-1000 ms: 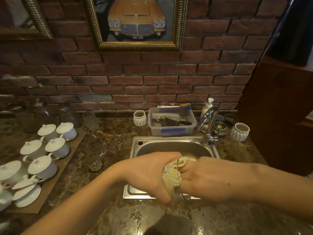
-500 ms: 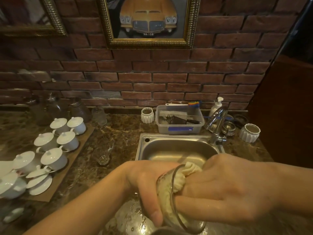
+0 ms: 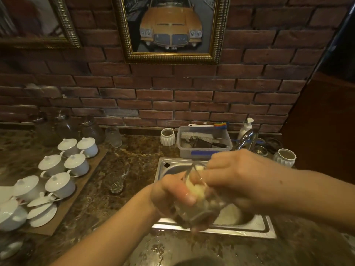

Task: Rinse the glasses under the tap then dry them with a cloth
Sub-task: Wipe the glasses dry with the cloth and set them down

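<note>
My left hand (image 3: 169,191) grips a clear drinking glass (image 3: 199,210) over the front of the steel sink (image 3: 165,166). A pale yellow cloth (image 3: 194,186) is stuffed inside the glass, and my right hand (image 3: 236,177) pushes it in with fingers closed on the cloth. The glass is tilted, its rim facing up and away. A second clear glass (image 3: 115,182) stands upright on the brown marble counter (image 3: 134,156), left of the sink. The chrome tap (image 3: 247,139) stands behind my right hand; no water shows.
Several white lidded cups (image 3: 76,164) sit on a brown board at the left. Dark glass jars (image 3: 90,129) line the brick wall. A plastic tub with brushes (image 3: 203,148), a soap pump (image 3: 246,125) and two white ribbed holders (image 3: 167,137) stand behind the sink.
Both hands have risen a little with the glass and turned it, so its rim now points up and away. The right hand's fingers have worked the cloth deeper inside.
</note>
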Tool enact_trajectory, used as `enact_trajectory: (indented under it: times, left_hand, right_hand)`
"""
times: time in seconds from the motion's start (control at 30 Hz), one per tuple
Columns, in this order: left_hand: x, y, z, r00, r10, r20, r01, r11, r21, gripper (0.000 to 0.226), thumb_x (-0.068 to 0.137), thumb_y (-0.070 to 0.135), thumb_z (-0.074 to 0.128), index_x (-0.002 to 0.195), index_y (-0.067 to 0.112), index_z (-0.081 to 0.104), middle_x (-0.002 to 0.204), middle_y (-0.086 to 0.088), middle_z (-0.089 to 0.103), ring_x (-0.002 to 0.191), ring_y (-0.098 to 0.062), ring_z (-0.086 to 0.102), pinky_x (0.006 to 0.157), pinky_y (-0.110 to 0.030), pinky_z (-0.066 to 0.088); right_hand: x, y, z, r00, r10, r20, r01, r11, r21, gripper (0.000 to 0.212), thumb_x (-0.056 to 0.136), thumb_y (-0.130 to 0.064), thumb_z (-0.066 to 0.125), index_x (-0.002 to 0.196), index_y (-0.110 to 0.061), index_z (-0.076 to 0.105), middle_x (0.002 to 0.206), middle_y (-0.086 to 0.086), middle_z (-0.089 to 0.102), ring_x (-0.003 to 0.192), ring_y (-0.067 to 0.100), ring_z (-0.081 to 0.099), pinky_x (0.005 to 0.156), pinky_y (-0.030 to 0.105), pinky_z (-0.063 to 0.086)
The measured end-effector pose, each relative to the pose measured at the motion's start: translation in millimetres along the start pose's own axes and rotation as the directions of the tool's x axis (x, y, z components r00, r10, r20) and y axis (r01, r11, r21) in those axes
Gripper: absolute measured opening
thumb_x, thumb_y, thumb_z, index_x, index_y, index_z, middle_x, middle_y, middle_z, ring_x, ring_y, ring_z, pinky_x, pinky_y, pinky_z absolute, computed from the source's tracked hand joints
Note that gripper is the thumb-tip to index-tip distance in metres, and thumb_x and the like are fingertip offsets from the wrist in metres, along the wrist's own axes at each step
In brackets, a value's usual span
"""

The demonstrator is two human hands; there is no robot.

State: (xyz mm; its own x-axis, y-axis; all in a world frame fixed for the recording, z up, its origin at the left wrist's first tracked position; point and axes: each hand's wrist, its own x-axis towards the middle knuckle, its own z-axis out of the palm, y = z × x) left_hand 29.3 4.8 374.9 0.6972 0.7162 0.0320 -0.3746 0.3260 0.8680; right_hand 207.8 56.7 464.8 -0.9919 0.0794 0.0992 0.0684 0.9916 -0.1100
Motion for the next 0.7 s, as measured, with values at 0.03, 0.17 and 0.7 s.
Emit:
enact_trajectory:
  times: [0.03, 0.17, 0.7]
  left_hand:
    - [-1, 7, 4, 0.995, -0.018, -0.097, 0.027, 0.996, 0.086, 0.045, 0.069, 0.015, 0.08, 0.107, -0.002, 0.062, 0.089, -0.021, 0.06, 0.07, -0.03, 0.063, 0.059, -0.033, 0.052]
    - [-6, 19, -1, 0.89, 0.093, -0.447, 0.187, 0.819, 0.542, 0.059, 0.061, 0.017, 0.084, 0.11, -0.004, 0.059, 0.098, -0.018, 0.064, 0.087, -0.034, 0.062, 0.08, -0.052, 0.054]
    - [-8, -25, -11, 0.558, 0.822, 0.112, 0.489, -0.434, 0.757, 0.056, 0.092, 0.043, 0.066, 0.13, 0.006, 0.047, 0.096, -0.011, 0.068, 0.075, -0.027, 0.064, 0.056, -0.042, 0.05]
  right_hand:
    - [3, 6, 1, 0.997, 0.071, -0.003, -0.071, 0.997, 0.029, 0.023, 0.097, -0.026, 0.055, 0.115, -0.03, 0.069, 0.087, -0.014, 0.065, 0.078, 0.002, 0.055, 0.068, 0.017, 0.045]
    - [10, 15, 22, 0.957, 0.29, -0.01, -0.28, 0.931, 0.235, 0.016, 0.097, -0.021, 0.06, 0.087, -0.031, 0.068, 0.073, -0.012, 0.067, 0.07, 0.008, 0.061, 0.064, 0.021, 0.044]
    - [24, 34, 48, 0.762, 0.528, 0.374, -0.383, -0.098, 0.919, 0.018, 0.093, -0.009, 0.062, 0.09, 0.007, 0.07, 0.065, 0.014, 0.054, 0.046, 0.014, 0.051, 0.039, 0.021, 0.037]
